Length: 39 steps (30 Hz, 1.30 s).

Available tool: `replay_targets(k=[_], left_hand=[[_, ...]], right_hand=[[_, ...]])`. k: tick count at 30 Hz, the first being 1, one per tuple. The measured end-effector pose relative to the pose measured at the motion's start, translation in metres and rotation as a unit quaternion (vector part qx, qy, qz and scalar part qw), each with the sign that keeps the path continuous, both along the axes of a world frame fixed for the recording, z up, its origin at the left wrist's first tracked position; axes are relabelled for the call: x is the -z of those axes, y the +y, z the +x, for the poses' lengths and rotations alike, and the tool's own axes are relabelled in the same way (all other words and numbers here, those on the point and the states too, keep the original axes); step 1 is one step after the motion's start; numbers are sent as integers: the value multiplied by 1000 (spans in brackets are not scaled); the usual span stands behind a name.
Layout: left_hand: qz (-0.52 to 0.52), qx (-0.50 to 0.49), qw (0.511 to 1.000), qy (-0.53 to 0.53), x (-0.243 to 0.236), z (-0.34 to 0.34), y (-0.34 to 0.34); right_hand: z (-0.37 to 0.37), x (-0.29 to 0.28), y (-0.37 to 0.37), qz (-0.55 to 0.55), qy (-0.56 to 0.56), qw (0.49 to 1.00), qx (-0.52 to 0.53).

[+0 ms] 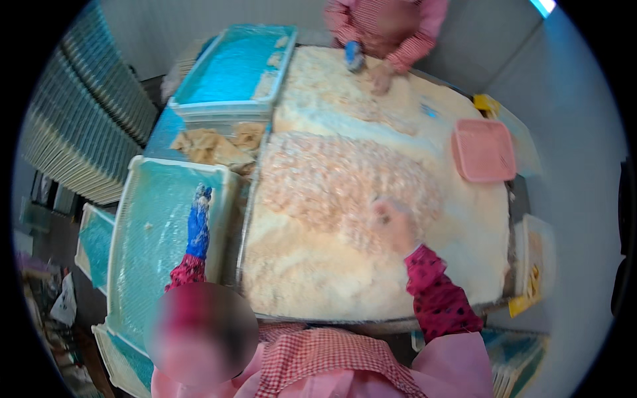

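My left hand (198, 227), in a blue glove dusted with pale powder, is over the right side of a white tray (136, 219) lined with teal film. Its fingers look drawn together; what they hold, if anything, cannot be made out. A small pale piece (148, 226) lies in that tray. On the table, my bare right hand (393, 225) is at the near edge of a heap of pinkish, wet-looking pieces (332, 176). Motion smears its curled fingers, so their grip is unclear. Pale crumb-like powder (318, 278) surrounds the heap.
Across the table a co-worker's gloved hand (354, 57) and bare hand (380, 77) are over the powder. A pink basin (484, 151) sits at the right. A second teal-lined tray (232, 69) is at the far left, near a crumpled tan cloth (215, 147). Stacked trays (86, 99) rise beyond.
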<state>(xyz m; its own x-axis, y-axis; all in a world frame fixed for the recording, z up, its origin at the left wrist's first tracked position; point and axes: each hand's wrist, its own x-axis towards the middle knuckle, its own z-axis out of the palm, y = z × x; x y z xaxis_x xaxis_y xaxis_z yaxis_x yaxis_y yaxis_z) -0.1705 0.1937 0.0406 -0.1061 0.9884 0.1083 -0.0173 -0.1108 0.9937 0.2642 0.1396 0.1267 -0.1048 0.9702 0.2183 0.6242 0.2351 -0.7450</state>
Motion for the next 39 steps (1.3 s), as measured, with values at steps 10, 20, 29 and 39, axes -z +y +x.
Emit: replay_targets(k=[10, 20, 29, 39], left_hand=[[259, 368, 822, 350, -11, 233, -149], [184, 371, 819, 399, 38, 303, -146], [-185, 304, 895, -269, 29, 306, -184], [-305, 171, 815, -463, 41, 223, -169]], right_hand=[[32, 46, -154, -11, -319, 945, -68], [72, 47, -146, -58, -113, 985, 119], [-25, 48, -133, 95, -135, 986, 34], [29, 78, -78, 71, -167, 968, 175]])
